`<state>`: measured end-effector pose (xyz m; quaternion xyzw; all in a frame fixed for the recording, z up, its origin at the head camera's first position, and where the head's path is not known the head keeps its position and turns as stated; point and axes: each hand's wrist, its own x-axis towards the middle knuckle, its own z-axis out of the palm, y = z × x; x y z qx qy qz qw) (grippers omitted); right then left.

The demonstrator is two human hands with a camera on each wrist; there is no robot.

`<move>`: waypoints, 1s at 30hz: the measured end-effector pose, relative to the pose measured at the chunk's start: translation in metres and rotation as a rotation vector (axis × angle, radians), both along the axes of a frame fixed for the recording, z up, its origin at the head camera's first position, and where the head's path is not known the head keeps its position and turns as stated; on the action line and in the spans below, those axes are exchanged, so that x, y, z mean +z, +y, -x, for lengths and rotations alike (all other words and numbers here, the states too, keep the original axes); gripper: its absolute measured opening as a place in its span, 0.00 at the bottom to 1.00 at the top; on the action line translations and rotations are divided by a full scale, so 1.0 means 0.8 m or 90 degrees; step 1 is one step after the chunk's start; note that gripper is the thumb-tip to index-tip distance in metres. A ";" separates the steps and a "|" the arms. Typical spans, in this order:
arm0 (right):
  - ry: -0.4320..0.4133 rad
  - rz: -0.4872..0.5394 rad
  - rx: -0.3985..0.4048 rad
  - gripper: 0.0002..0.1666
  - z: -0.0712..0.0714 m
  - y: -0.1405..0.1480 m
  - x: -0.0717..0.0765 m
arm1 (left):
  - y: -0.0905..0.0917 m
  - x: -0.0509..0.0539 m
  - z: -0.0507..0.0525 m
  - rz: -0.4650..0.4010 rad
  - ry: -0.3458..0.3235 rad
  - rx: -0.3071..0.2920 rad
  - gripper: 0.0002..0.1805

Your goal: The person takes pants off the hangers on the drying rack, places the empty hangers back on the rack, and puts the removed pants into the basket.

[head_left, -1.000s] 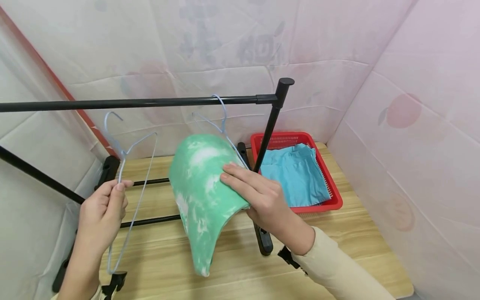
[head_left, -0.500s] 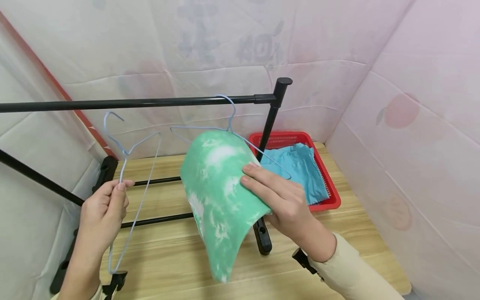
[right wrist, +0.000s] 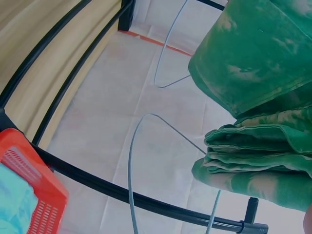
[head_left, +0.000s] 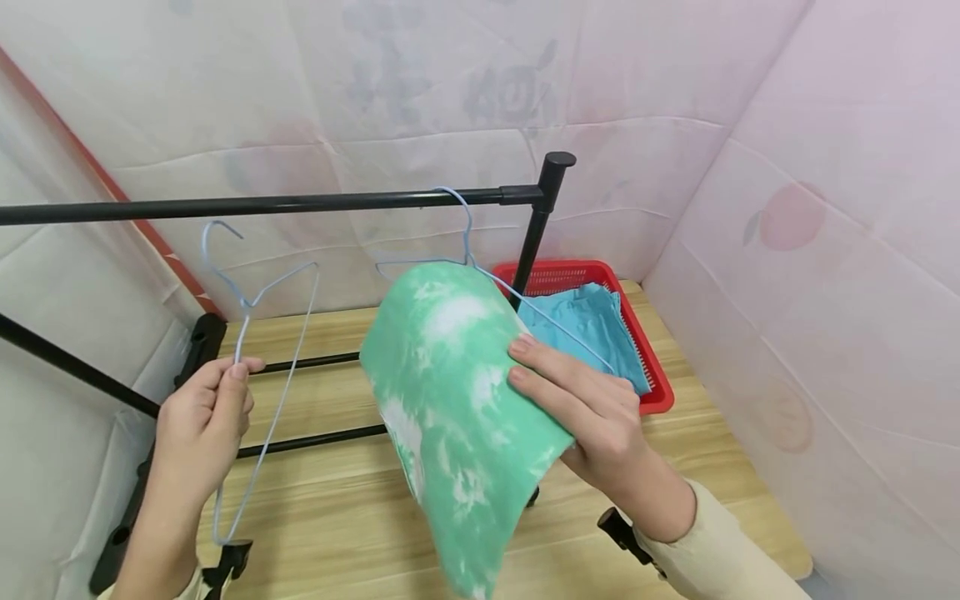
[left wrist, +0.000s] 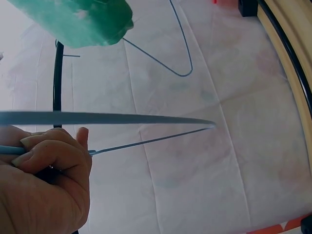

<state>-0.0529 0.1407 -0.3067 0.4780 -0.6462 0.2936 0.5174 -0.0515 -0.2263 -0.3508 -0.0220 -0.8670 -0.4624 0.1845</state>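
My left hand [head_left: 202,421] pinches one side of a light blue wire hanger [head_left: 246,305]; its hook points up, free of the bar. In the left wrist view the curled fingers [left wrist: 53,151] hold that wire. My right hand [head_left: 600,425] grips the right edge of a green and white tie-dye cloth [head_left: 450,392], fingertips on top and thumb hidden below. Several folded layers of the cloth [right wrist: 258,146] show in the right wrist view. Behind it, a second blue hanger [head_left: 469,223] hangs by its hook from the rack bar, partly covered by the cloth.
The black rack bar [head_left: 300,203] runs across, ending at a slanted right post [head_left: 543,204]. Behind the post a red basket [head_left: 660,392] holds blue cloth [head_left: 577,312]. The wooden table [head_left: 360,533] lies below, with fabric walls around.
My right hand has moved right and slightly toward me with the green cloth, whose lower tip hangs nearer. The hanger on the bar has swivelled more face-on. The left hand stays nearly still.
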 end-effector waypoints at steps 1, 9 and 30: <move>0.010 0.008 0.005 0.15 0.000 0.000 0.000 | 0.001 0.000 0.000 -0.003 -0.002 -0.002 0.16; 0.077 0.052 0.031 0.15 -0.004 -0.003 0.011 | 0.005 0.003 0.002 -0.013 -0.007 -0.005 0.15; 0.117 0.271 -0.027 0.09 -0.003 0.050 0.032 | 0.005 0.001 0.000 -0.022 0.000 -0.008 0.15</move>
